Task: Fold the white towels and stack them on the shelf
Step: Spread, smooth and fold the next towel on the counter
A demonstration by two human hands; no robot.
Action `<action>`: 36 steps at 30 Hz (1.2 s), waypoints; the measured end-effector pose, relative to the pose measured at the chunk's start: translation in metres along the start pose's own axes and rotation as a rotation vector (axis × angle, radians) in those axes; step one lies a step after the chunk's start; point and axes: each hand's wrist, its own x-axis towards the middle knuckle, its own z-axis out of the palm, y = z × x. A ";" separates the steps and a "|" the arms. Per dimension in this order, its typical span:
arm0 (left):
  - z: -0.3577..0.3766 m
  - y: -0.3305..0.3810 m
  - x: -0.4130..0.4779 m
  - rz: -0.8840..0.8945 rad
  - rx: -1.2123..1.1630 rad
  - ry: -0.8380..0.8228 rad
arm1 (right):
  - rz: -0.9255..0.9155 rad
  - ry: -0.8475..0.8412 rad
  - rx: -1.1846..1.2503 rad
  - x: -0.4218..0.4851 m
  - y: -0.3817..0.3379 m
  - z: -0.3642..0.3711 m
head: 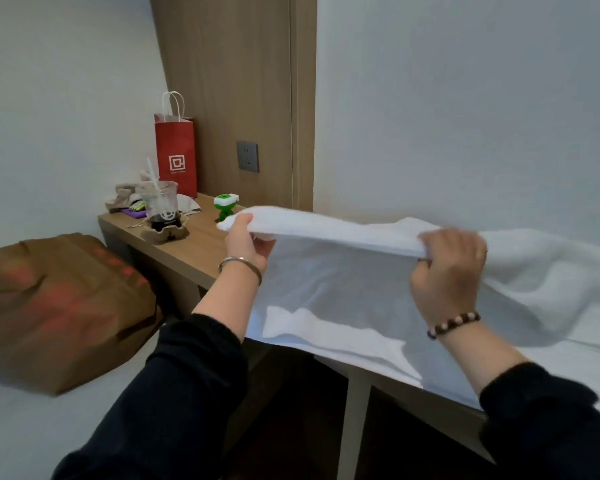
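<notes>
Pinching the near-left corner, your left grip point(248, 239) is clamped on the white towel point(343, 289), and your right grip point(449, 271) is curled tight round the same top edge further along. You are holding that edge raised above the worktop point(187, 247). The cloth is hanging from it and lying along the worktop's front edge, while the rest is bunching on the worktop past your right grip.

The towel's long axis is running left to right along the worktop, with the pinched corner pointing towards the left end, close to the green toy point(225, 206).

You are likely starting a fold, with no stacking done yet. The next move probably calls for keeping the edge taut, carrying it over to meet the opposite edge with corners matched, and staying clear of the plastic cup point(161, 206). No shelf is plainly showing.
</notes>
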 end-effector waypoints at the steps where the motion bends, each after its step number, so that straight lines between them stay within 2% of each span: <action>1: -0.018 -0.002 -0.003 -0.001 0.023 0.079 | -0.090 -0.096 0.004 -0.019 -0.004 -0.005; 3: -0.055 -0.008 -0.008 -0.037 0.116 0.252 | -0.197 -0.447 -0.020 -0.055 -0.006 -0.005; 5: -0.083 -0.016 -0.014 -0.111 0.237 0.341 | -0.138 -0.829 -0.087 -0.076 -0.002 0.001; 7: -0.093 -0.020 -0.024 -0.201 0.218 0.275 | 0.004 -0.966 -0.087 -0.082 0.002 0.007; 10: -0.088 -0.011 -0.033 -0.227 0.127 0.168 | 0.044 -1.063 -0.149 -0.083 0.001 0.011; 13: -0.074 0.002 -0.037 -0.134 0.000 0.127 | 0.092 -1.107 -0.180 -0.081 -0.001 0.010; 16: -0.075 0.008 -0.041 -0.036 0.035 0.225 | 0.114 -1.107 -0.167 -0.079 -0.002 0.006; 19: -0.103 -0.007 -0.043 -0.041 0.184 0.437 | 0.113 -1.115 -0.146 -0.078 -0.002 0.002; 22: -0.127 -0.021 -0.049 -0.108 0.400 0.450 | 0.124 -1.119 -0.123 -0.077 -0.003 -0.001; 23: -0.130 -0.023 -0.051 -0.057 0.520 0.476 | 0.130 -1.114 -0.116 -0.077 -0.003 -0.001; 25: -0.126 -0.025 -0.056 0.266 0.924 0.580 | 0.131 -1.109 -0.113 -0.077 -0.003 -0.001; 26: -0.119 -0.028 -0.062 0.499 1.164 0.543 | 0.128 -1.109 -0.113 -0.077 -0.002 -0.001; 27: -0.108 -0.034 -0.070 0.716 1.358 0.405 | 0.125 -1.111 -0.108 -0.077 -0.002 0.000; 28: -0.093 -0.044 -0.079 0.838 1.510 0.175 | 0.122 -1.119 -0.095 -0.077 -0.001 0.000; 29: -0.078 -0.059 -0.088 0.856 1.635 -0.098 | 0.121 -1.127 -0.076 -0.076 0.000 0.000; 30: -0.063 -0.074 -0.096 0.788 1.757 -0.365 | 0.117 -1.126 -0.062 -0.075 0.001 -0.001; 31: -0.050 -0.090 -0.104 0.690 1.872 -0.577 | 0.099 -1.105 -0.073 -0.073 0.005 -0.003; 32: -0.040 -0.104 -0.109 0.608 1.972 -0.714 | 0.054 -1.061 -0.128 -0.072 0.010 -0.006; 34: -0.029 -0.130 -0.114 0.522 2.122 -0.766 | -0.046 -0.965 -0.318 -0.066 0.029 -0.019; 36: -0.024 -0.149 -0.112 0.478 2.162 -0.661 | -0.027 -0.924 -0.437 -0.063 0.057 -0.034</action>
